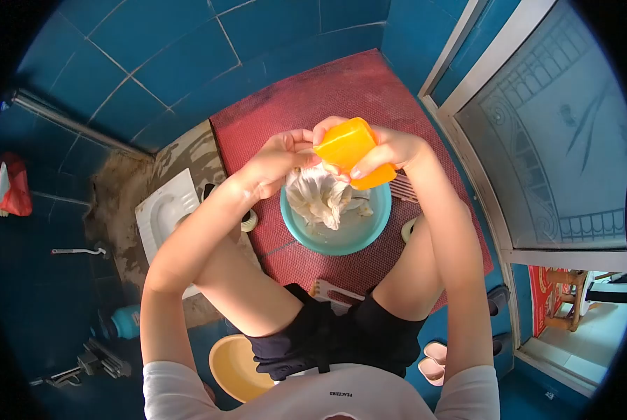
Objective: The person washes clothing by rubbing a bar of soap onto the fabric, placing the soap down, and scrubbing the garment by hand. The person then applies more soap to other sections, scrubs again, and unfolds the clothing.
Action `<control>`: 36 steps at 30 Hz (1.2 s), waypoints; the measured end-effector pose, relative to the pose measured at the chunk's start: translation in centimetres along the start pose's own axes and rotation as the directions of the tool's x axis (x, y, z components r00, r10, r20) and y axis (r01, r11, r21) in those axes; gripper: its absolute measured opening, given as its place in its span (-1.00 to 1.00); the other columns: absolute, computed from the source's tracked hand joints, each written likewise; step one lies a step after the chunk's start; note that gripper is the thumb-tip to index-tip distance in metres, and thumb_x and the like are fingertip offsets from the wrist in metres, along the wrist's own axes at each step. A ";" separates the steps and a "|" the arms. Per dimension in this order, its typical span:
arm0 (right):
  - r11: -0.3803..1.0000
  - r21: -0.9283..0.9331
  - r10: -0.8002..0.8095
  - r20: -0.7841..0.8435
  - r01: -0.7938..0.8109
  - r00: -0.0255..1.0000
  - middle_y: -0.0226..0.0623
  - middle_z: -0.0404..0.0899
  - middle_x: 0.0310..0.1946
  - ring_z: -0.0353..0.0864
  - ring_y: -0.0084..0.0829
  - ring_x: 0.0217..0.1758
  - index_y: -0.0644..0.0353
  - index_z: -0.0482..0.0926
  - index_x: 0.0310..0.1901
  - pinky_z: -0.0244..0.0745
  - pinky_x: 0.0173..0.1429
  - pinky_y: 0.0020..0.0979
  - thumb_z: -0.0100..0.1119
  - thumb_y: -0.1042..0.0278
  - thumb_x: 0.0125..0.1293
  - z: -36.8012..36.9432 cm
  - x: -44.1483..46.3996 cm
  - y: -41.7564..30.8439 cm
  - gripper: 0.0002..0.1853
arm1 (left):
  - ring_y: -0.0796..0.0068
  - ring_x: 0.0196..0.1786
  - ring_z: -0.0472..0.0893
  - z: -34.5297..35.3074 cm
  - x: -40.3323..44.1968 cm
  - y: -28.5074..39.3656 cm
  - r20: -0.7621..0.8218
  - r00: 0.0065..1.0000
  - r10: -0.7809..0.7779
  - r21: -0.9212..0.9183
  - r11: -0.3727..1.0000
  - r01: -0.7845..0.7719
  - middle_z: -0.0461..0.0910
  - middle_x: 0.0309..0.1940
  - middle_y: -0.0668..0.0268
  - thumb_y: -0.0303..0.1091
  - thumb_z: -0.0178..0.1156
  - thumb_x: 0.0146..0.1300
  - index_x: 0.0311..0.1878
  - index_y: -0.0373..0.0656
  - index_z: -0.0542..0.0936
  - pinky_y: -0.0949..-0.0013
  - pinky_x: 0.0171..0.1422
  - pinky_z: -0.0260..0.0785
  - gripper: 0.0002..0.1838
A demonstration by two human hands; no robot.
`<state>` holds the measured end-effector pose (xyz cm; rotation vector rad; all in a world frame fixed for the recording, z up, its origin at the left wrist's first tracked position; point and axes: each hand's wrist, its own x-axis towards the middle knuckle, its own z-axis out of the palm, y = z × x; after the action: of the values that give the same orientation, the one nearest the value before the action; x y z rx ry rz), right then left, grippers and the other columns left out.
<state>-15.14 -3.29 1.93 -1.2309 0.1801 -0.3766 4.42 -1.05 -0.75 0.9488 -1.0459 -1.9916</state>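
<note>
My right hand point(390, 148) is wrapped round a bright orange block point(346, 140), smooth and thick, which may be a bar of soap; the frame does not settle its kind. Just under it bunches a wet, whitish cloth point(318, 196), hanging down into a turquoise basin point(285, 222) of cloudy water. My left hand point(282, 161) is closed at the top of the cloth and grips it, its fingertips close to the block. Part of the cloth's upper edge is hidden behind the fingers and the block.
The basin stands on a red textured mat point(271, 112) between my knees. A squat toilet point(170, 210) lies to the left, a yellow basin point(229, 364) by my left hip. Pink slippers point(432, 364) are at the right, near a glazed door point(559, 140). A low stool point(338, 294) is under me.
</note>
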 end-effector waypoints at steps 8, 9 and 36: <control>0.965 0.216 -0.151 -0.009 0.150 0.988 -0.31 0.40 -0.40 0.42 -0.49 -0.37 0.09 0.25 -0.05 0.36 -0.26 -0.48 0.10 0.62 -0.25 0.6 -0.5 0.0 -0.41 | 0.66 -0.33 0.49 -2.4 0.7 -0.2 0.197 0.969 -0.147 0.434 0.900 0.048 0.53 -0.40 0.34 -0.24 0.26 -0.01 -0.28 -0.27 0.49 0.60 -0.22 0.35 -0.68; 0.965 0.215 -0.149 -0.012 0.148 0.989 -0.31 0.40 -0.40 0.42 -0.49 -0.37 0.09 0.25 -0.05 0.36 -0.26 -0.48 0.10 0.62 -0.25 0.6 -0.7 -0.1 -0.41 | 0.66 -0.33 0.49 -2.3 0.6 0.0 0.200 0.969 -0.147 0.432 0.900 0.047 0.53 -0.40 0.34 -0.24 0.26 -0.01 -0.28 -0.27 0.49 0.60 -0.22 0.35 -0.68; 0.775 -0.108 -0.555 -0.590 0.623 0.587 -0.22 0.30 -0.34 0.39 -0.38 -0.30 -0.04 0.19 0.01 0.36 -0.03 -0.20 -0.05 0.70 -0.16 0.3 1.2 0.6 -0.39 | 0.54 0.02 0.36 4.6 -1.3 -2.1 0.419 0.904 0.079 0.263 0.943 -0.205 0.40 -0.08 0.30 -0.71 -0.16 0.02 0.08 -0.25 0.24 0.43 0.14 0.16 -0.52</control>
<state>-13.77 -3.29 1.58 -0.9951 0.2787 -1.3658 0.78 2.64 -0.29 0.5905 -1.6407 -1.9811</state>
